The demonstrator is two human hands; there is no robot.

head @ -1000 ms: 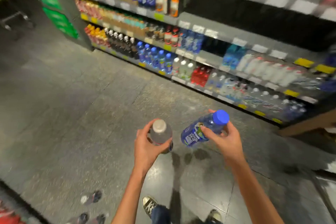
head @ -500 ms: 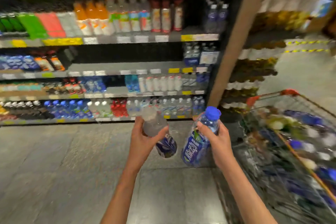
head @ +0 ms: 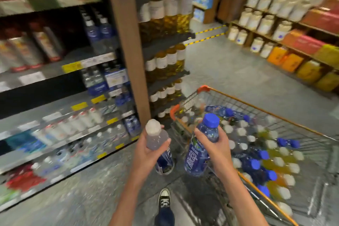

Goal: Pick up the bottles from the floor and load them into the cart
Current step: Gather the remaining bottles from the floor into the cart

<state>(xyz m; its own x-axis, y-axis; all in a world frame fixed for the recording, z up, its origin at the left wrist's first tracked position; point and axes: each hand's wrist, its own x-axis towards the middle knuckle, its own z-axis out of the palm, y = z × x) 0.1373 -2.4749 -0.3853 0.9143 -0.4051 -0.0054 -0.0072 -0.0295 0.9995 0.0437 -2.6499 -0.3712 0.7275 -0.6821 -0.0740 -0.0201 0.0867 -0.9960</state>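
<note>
At nine o'clock the drinks shelves (head: pixel 55 115) run blurred along the aisle, tiers of bottles behind yellow price tags. Toward eleven o'clock a brown upright post (head: pixel 128 46) ends that run, with golden oil bottles (head: pixel 170 16) stacked on the end rack beside it. Near centre, the left hand (head: pixel 146 154) has its fingers and thumb curled round the white-capped bottle (head: pixel 158 145), gripping it at the clear upper body; the bottle tilts with its cap toward twelve o'clock, above the grey floor (head: pixel 73 189). A black sneaker (head: pixel 164 198) stands on that floor at six o'clock. Just right of centre, the right hand (head: pixel 217 149) wraps round the blue-capped bottle (head: pixel 200 145), held nearly upright just beside the cart's near-left edge. From three to five o'clock the orange-rimmed wire cart (head: pixel 271 113) holds many bottles with white and blue caps, some yellow drinks among them. At one to two o'clock wooden racks (head: pixel 275 24) carry white jars and orange boxes.
</note>
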